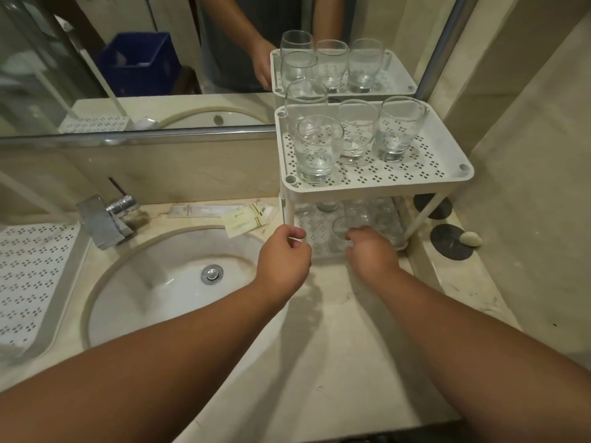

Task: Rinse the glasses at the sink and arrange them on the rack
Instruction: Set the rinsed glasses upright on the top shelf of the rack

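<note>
Right hand (371, 251) grips a glass (343, 230) on the rack's lower shelf (316, 241); left hand (283, 257) curled, pinching the rack's near-left leg (289, 212).

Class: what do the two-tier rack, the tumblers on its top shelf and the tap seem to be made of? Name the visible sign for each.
Rack: probably moulded plastic, matt white, with punched drain holes and tube legs.
Tumblers: clear glass, see-through with thick bases.
Tap: likely chromed metal, shiny and reflective.

Low gap under rack's top shelf (425, 174), crowded by glasses (383, 219), front leg (289, 212) at left, bare counter (335, 314) in front
</note>
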{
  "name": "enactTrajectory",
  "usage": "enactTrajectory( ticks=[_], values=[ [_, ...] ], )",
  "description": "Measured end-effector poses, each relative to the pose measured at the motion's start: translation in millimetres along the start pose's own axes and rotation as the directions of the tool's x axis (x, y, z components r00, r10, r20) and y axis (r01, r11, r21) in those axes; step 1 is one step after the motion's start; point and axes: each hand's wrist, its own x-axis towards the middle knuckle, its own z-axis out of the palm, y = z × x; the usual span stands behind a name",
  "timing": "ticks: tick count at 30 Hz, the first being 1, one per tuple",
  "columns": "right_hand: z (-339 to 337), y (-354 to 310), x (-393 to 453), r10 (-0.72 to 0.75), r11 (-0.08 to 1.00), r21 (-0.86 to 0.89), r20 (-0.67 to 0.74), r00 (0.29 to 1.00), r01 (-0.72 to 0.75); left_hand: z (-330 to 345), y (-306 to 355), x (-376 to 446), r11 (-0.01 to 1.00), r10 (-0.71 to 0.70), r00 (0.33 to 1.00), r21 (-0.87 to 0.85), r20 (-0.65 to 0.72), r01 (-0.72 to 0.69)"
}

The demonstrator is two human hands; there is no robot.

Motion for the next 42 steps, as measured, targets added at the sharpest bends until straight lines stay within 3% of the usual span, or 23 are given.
enactTrajectory(
  ticks=[7,15,26,32,42],
  values=[
    [9.3,-6.0,19.5,-0.01,0.995,-0.101,0.026,1.0,0.013,-5.1,1.4,-1.6,0.998,0.033,0.999,0.054,0.028,-0.034],
    [8.4,-15.9,20.3,0.029,0.999,0.015,-0.021,0.999,-0.029,-9.2,1.4,-4.5,0.997,0.013,0.998,0.072,0.069,-0.017],
    [-25.0,-16.4,-60.0,0.051,0.961,0.272,-0.363,0.93,0.054,-1.3,11.6,-10.1,0.997,0.029,0.988,0.06,0.15,-0.039],
    [-59.4,-14.0,-108.4,0.077,0.958,0.272,-0.545,0.835,0.089,11.8,32.7,-27.0,0.989,0.117,0.951,0.059,0.286,-0.139],
    [-127.3,-10.5,-132.2,0.05,0.97,0.188,-0.772,0.634,0.152,24.5,80.3,-47.3,0.908,0.405,0.86,-0.026,0.311,-0.418]
  ],
)
